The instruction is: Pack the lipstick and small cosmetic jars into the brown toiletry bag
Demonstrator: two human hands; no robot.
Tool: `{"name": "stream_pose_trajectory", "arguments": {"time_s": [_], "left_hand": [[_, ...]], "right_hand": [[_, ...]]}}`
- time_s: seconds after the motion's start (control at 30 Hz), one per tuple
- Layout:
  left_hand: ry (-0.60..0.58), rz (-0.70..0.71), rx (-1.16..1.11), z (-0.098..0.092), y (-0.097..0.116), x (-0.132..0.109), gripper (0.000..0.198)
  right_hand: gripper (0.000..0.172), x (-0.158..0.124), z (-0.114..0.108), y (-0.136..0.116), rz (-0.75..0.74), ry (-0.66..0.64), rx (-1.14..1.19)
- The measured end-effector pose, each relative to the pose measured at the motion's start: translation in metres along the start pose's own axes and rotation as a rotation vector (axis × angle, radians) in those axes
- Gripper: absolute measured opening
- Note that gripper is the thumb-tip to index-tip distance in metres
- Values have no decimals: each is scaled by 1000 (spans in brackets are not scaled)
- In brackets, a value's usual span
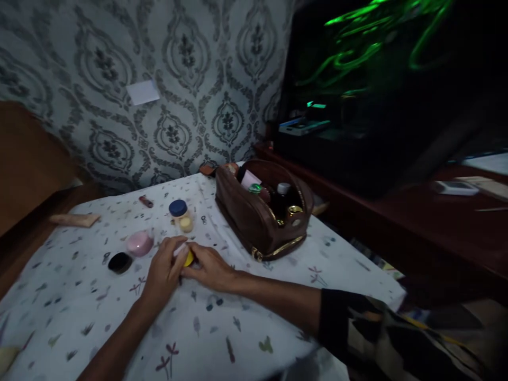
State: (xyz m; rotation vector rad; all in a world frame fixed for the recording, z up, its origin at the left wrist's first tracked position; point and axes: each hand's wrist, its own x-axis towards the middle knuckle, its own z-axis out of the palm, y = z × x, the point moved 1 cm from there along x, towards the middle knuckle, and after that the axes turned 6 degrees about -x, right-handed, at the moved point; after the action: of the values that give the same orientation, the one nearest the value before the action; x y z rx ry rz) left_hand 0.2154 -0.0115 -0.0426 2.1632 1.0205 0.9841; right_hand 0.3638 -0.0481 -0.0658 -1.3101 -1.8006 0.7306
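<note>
Over the white patterned cloth, my left hand and my right hand meet with fingers closed around a small yellow-and-white container. The fingers cover most of it, so its exact kind does not show. Just beyond them stand a jar with a blue lid and a small cream-coloured pot. Left of my left hand sit a pink rounded jar and a black round lid or pot. Farther right, a brown toiletry bag lies unzipped, with bottles and a gold-topped item inside.
A small reddish item and a flat beige strip lie toward the table's back left. Patterned wallpaper rises behind the table. On the right stands a dark red cabinet bearing a big dark screen with green reflections.
</note>
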Motion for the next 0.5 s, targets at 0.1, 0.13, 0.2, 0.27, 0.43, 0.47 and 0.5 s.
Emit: {"name": "stream_pose_trajectory", "arguments": {"time_s": [0.1, 0.13, 0.2, 0.27, 0.43, 0.47, 0.5], "left_hand": [[-2, 7, 137, -5, -5, 0, 39], [-18, 7, 174, -6, -6, 0, 38], [-79, 11, 214, -7, -6, -1, 37], [-155, -3, 204, -7, -5, -2, 37], [-189, -112, 39, -5, 1, -3, 43], [-182, -123, -4, -5, 2, -3, 44], [-183, -134, -47, -5, 3, -3, 45]], "right_hand": [[31, 0, -1, -2, 32, 39, 1], [30, 0, -1, -2, 53, 53, -14], [30, 0, 0, -2, 86, 72, -54], [30, 0, 0, 0, 65, 59, -97], [41, -3, 3, 5, -82, 9, -292], [44, -4, 3, 5, -113, 18, -344], [45, -5, 3, 3, -143, 28, -394]]}}
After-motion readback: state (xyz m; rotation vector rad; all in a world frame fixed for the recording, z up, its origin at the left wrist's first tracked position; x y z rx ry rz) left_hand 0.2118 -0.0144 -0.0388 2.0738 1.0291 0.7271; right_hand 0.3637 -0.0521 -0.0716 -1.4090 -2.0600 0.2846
